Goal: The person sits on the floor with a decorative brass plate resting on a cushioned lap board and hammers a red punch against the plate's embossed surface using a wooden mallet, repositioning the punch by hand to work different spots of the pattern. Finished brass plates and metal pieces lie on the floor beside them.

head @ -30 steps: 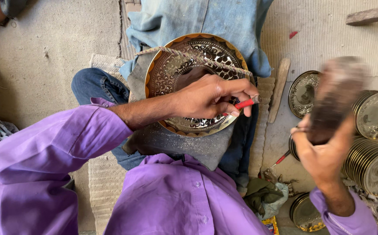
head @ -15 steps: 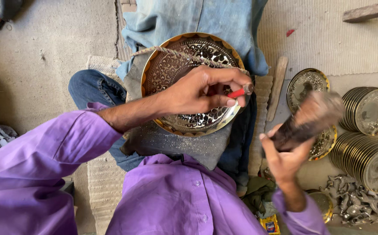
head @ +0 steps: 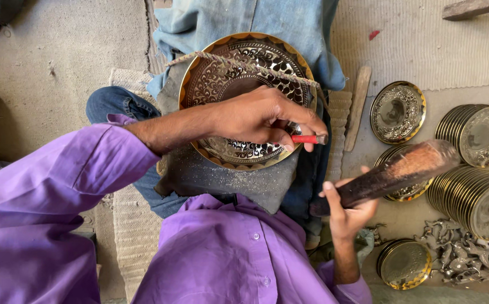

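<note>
At the plate's near right edge, the left hand [head: 261, 118] has its fingers pinched around a red-handled chisel [head: 307, 139], whose tip is hidden under the fingertips. The brass plate [head: 239, 62] is round and ornately engraved, lies on a dark pad on the lap, and has a cord across its top. The right hand [head: 348, 211] is clenched around a dark wooden mallet [head: 393, 171], raised beside stacked plates [head: 475, 191], its head slightly blurred.

Soft, even daylight fills the scene, bright and without harsh shadows. Glare glints off the stacked brass plates [head: 475, 194] at three o'clock and the engraved tray [head: 239, 84] near twelve. The wooden mallet [head: 393, 174] shows slight motion blur. Focus is otherwise sharp; edges bend mildly from the wide lens.
</note>
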{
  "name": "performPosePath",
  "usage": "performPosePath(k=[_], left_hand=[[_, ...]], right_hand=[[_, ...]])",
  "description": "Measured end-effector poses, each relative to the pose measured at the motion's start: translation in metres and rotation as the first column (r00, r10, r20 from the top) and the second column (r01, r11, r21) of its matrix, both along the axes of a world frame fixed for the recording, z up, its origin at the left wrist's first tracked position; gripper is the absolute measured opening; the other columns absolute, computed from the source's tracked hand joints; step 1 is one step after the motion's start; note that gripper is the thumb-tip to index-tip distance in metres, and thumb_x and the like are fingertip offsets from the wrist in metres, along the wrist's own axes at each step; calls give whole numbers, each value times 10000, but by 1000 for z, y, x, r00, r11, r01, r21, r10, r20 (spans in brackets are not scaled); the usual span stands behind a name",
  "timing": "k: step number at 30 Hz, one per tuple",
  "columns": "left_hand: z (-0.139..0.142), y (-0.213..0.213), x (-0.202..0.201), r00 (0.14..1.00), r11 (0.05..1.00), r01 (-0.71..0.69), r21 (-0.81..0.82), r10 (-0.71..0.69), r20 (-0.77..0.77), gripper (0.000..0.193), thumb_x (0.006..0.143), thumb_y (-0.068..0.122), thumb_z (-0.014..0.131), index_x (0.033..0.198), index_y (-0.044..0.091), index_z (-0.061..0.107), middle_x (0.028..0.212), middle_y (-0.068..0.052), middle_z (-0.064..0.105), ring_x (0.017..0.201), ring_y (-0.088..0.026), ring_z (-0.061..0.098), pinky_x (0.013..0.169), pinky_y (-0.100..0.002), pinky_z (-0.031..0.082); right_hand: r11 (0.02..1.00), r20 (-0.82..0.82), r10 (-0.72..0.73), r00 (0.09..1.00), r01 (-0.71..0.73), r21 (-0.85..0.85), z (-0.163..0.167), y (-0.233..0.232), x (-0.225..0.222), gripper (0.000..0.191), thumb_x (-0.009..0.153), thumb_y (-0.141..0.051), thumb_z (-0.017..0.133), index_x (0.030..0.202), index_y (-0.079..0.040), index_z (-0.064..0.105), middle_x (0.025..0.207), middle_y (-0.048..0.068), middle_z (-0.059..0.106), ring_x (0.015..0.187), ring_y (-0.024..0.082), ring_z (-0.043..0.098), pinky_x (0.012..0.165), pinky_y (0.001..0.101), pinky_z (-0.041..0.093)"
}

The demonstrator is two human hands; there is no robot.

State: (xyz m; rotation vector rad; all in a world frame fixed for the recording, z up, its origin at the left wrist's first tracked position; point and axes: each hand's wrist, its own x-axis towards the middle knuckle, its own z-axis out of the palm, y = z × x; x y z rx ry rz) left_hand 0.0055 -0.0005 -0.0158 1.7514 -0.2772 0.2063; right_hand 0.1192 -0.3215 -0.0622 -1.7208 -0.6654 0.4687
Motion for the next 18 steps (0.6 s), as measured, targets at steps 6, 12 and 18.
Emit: performPosePath(k=[6, 12, 18], left_hand=[[-8, 4, 5, 996, 997, 78, -6, -79, -51, 553, 887, 58, 795, 1402, 143, 612, 1172, -11, 787, 796, -87, 704, 653, -290, 563], [-8, 3, 7, 991, 992, 127, 6, -126, -50, 571, 887, 114, 802, 1421, 167, 608, 1168, 10, 790, 728, -86, 694, 636, -285, 558], [-9, 3, 7, 992, 992, 119, 37, -117, -49, 568, 886, 129, 810, 1416, 159, 607, 1158, 3, 792, 701, -98, 673, 626, -297, 544]], right_hand=[[997, 57, -46, 997, 42, 63, 21, -11, 8, 879, 992, 64, 688, 1663, 38, 121, 885, 125, 647, 705, 175, 656, 733, 299, 572], [995, 355, -51, 934, 19, 93, 35, -8, 17, 974, 967, 98, 752, 1595, -8, 15, 1163, 237, 574, 810, 227, 663, 768, 349, 582], [1000, 551, 20, 834, -5, -30, 49, 6, 22, 902, 888, 120, 761, 1543, -128, 193, 1005, 179, 653, 802, 241, 626, 738, 376, 535]])
